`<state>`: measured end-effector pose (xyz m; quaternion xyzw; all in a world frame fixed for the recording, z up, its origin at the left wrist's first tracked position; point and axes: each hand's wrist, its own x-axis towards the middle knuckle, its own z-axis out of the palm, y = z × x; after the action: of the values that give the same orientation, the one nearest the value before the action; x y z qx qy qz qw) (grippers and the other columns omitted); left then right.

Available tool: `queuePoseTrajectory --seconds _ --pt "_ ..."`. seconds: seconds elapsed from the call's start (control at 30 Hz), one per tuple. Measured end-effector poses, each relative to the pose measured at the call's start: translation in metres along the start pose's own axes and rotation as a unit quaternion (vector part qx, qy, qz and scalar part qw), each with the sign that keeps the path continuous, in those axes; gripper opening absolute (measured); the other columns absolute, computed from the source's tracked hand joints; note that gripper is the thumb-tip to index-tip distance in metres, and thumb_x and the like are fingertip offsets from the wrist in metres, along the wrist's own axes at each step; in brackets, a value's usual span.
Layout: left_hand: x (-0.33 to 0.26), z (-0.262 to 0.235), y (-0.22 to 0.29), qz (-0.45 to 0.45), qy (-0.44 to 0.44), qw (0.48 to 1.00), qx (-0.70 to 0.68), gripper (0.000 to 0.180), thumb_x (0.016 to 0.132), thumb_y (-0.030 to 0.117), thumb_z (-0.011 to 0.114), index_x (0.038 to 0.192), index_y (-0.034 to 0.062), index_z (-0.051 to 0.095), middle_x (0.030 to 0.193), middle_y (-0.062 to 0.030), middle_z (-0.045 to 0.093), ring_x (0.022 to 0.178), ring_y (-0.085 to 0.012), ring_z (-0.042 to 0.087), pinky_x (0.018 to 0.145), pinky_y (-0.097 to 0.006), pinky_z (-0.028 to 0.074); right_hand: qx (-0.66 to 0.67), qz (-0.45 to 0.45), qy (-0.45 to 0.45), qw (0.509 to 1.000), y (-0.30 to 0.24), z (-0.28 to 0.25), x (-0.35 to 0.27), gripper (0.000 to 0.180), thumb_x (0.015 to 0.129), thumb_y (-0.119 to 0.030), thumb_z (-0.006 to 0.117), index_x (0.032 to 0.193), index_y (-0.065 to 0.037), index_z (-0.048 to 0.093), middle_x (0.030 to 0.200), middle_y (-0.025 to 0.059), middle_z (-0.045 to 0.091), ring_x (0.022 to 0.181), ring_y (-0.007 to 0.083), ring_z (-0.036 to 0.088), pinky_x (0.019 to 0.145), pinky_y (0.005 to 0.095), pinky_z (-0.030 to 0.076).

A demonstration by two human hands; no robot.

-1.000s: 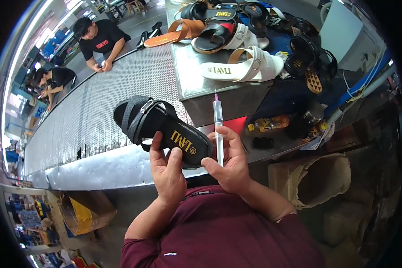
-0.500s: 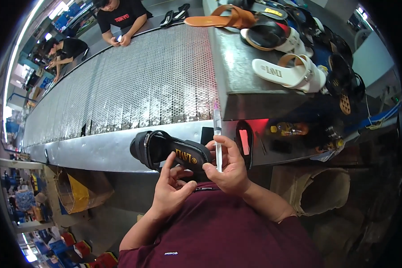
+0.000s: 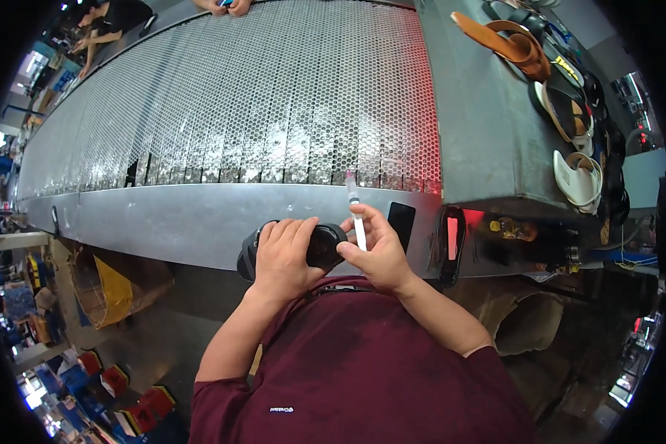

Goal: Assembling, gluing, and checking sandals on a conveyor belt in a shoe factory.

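A black sandal (image 3: pixel 325 246) is in front of my body, close to the metal edge of the conveyor. My left hand (image 3: pixel 281 257) is wrapped over it from above, fingers curled across the straps and hiding most of them. My right hand (image 3: pixel 381 255) grips a clear syringe (image 3: pixel 358 226) with a white plunger, its pink tip pointing away from me over the conveyor's edge. The thumb and a finger of that hand also touch the right end of the sandal.
A mesh conveyor (image 3: pixel 259 96) stretches ahead, with a metal housing (image 3: pixel 488 140) at right bearing several sandals (image 3: pixel 522 55). A black flat device (image 3: pixel 401 226), another black sandal (image 3: pixel 453 244) and a bottle (image 3: pixel 512 229) lie right of my hands. Two co-workers are partly visible beyond the conveyor.
My left hand has gone from pointing at the insole to closing over the sandal. The sandal has turned, hiding its gold lettering. The view has shifted; the syringe stays in my right hand.
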<state>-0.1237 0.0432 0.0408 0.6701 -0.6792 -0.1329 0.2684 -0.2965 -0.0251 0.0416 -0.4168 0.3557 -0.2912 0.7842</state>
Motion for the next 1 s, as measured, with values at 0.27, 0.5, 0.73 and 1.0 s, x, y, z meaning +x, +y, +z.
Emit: queuePoseTrajectory --seconds 0.27,0.5,0.73,1.0 --pt "0.008 -0.005 -0.033 -0.029 -0.035 0.997 0.069 0.077 0.054 0.043 0.085 0.116 0.0078 0.056 0.094 -0.0071 0.063 0.092 -0.0263 0.057 0.093 -0.045 0.039 0.009 -0.054 -0.059 0.997 -0.006 -0.034 -0.007 0.059 0.080 -0.019 0.074 0.128 -0.005 0.043 0.099 0.0053 0.056 0.092 0.0157 0.059 0.085 0.0321 0.048" --pt "0.017 -0.008 -0.029 -0.036 -0.061 0.992 0.106 0.072 0.053 0.042 0.085 0.111 0.0075 0.060 0.082 -0.0058 0.061 0.081 -0.0248 0.056 0.079 -0.038 0.041 0.103 -0.014 -0.120 0.987 -0.036 -0.044 -0.033 0.077 0.075 -0.055 0.073 0.121 0.001 0.048 0.088 0.0103 0.059 0.083 0.0196 0.061 0.077 0.0345 0.050" --pt "0.025 -0.008 -0.014 -0.049 -0.092 0.985 0.136 0.074 0.053 0.045 0.084 0.111 0.0068 0.060 0.079 -0.0064 0.062 0.079 -0.0248 0.056 0.078 -0.037 0.041 0.077 0.040 -0.154 0.984 -0.039 -0.050 -0.035 0.075 0.075 -0.055 0.073 0.119 0.001 0.051 0.085 0.0068 0.058 0.080 0.0169 0.059 0.077 0.0323 0.049" --pt "0.024 -0.015 -0.010 -0.096 -0.102 0.978 0.153 0.076 0.053 0.043 0.085 0.114 0.0080 0.058 0.080 -0.0065 0.062 0.084 -0.0257 0.058 0.083 -0.039 0.042 0.068 0.034 -0.163 0.984 -0.035 -0.054 -0.027 0.073 0.075 -0.050 0.075 0.123 0.000 0.049 0.089 0.0079 0.058 0.082 0.0173 0.059 0.077 0.0317 0.049"
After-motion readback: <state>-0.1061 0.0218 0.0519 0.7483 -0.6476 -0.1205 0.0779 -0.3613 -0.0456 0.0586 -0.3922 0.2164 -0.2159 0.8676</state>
